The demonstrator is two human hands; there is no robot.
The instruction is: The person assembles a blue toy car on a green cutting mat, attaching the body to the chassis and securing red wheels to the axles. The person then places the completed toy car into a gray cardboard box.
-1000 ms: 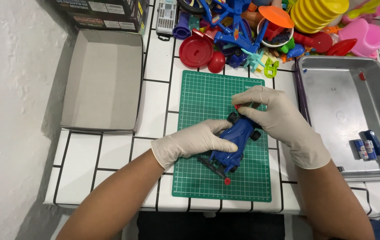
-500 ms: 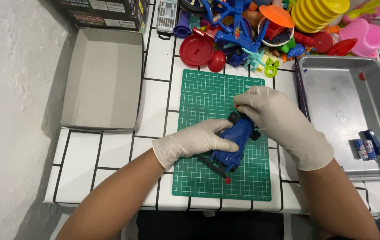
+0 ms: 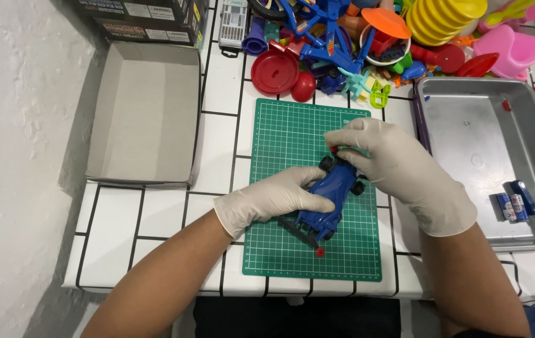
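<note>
A blue toy car (image 3: 329, 197) with black wheels lies slanted on the green cutting mat (image 3: 292, 134). My left hand (image 3: 272, 197), in a white glove, grips the car's middle from the left side. My right hand (image 3: 399, 166), also gloved, is closed over the car's front end, with the fingers curled around it. A small red part (image 3: 320, 252) sticks out at the car's near end.
An open grey cardboard box (image 3: 145, 112) sits at the left. A metal tray (image 3: 489, 156) at the right holds small batteries (image 3: 516, 201). A heap of coloured plastic toys (image 3: 367, 37) fills the back. The white tiled table's edge runs near me.
My right hand has shifted a little on the car's front end; the car and my left hand have stayed in place.
</note>
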